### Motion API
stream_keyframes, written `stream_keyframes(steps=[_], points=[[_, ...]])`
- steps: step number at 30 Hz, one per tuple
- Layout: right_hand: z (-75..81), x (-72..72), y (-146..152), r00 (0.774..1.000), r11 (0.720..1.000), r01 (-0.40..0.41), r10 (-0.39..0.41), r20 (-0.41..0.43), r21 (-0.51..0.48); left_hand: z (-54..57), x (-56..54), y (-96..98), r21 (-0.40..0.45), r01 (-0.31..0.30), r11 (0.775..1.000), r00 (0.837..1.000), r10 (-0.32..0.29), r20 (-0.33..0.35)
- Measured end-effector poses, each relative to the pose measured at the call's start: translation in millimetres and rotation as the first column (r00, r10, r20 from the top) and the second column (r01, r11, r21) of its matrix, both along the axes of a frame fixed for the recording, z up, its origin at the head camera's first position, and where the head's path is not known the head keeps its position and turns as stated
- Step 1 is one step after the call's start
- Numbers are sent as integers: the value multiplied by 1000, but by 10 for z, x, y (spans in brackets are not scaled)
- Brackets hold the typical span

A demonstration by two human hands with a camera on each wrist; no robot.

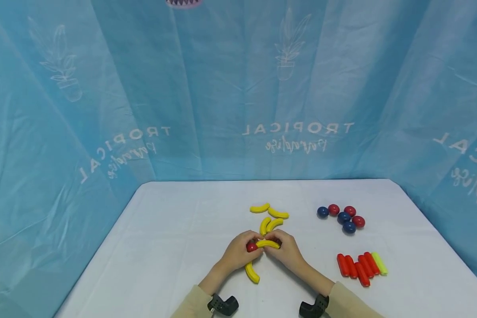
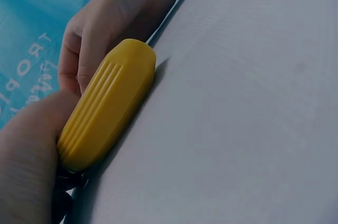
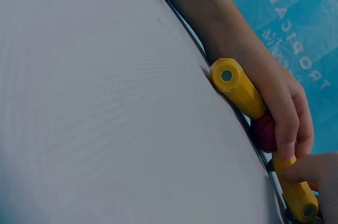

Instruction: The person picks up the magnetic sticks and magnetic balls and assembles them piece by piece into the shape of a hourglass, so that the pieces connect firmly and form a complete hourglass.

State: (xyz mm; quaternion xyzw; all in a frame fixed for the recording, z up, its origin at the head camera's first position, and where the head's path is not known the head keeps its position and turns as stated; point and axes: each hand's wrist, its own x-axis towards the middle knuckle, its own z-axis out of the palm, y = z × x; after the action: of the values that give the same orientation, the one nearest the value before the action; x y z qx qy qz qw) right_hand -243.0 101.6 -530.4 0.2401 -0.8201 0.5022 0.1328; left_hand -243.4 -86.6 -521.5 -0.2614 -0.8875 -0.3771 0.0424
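Observation:
Close together at the front middle of the table, my two hands work on curved yellow magnetic sticks and a red ball. My left hand (image 1: 235, 252) holds the red ball (image 1: 251, 247), its fingers curled around it. Thumb and fingers of my right hand (image 1: 289, 252) pinch a curved yellow stick (image 1: 267, 244), whose left end meets the ball. A second curved yellow stick (image 1: 252, 273) extends from below the left hand toward me; in the right wrist view, a round grey magnet shows in the end of this yellow stick (image 3: 227, 75), which adjoins the ball.
Several loose yellow curved sticks (image 1: 278, 213) lie just beyond the hands. At right stand blue and red balls (image 1: 343, 217). Nearer me lie several straight red sticks (image 1: 363, 274) beside one yellow-green stick (image 1: 379, 263). A blue curtain (image 1: 222, 110) borders the white table (image 1: 175, 247).

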Motion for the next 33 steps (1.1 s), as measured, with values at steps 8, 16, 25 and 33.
stream_keyframes(steps=[8, 16, 25, 33], points=[[18, 31, -10, 997, 999, 31, -32, 73, 5, -5, 59, 36, 8, -152, 988, 987, 152, -43], [142, 32, 149, 975, 981, 191, -186, 120, -27, -27, 63, 67, 28, -377, 926, 912, 377, -161], [263, -43, 833, 908, 909, 417, -417, -32, -13, -64, 59, 67, 100, -317, 943, 941, 326, -89], [319, -53, 1390, 744, 743, 668, -667, 31, -40, -50, 54, 69, 133, -316, 939, 947, 320, -7]])
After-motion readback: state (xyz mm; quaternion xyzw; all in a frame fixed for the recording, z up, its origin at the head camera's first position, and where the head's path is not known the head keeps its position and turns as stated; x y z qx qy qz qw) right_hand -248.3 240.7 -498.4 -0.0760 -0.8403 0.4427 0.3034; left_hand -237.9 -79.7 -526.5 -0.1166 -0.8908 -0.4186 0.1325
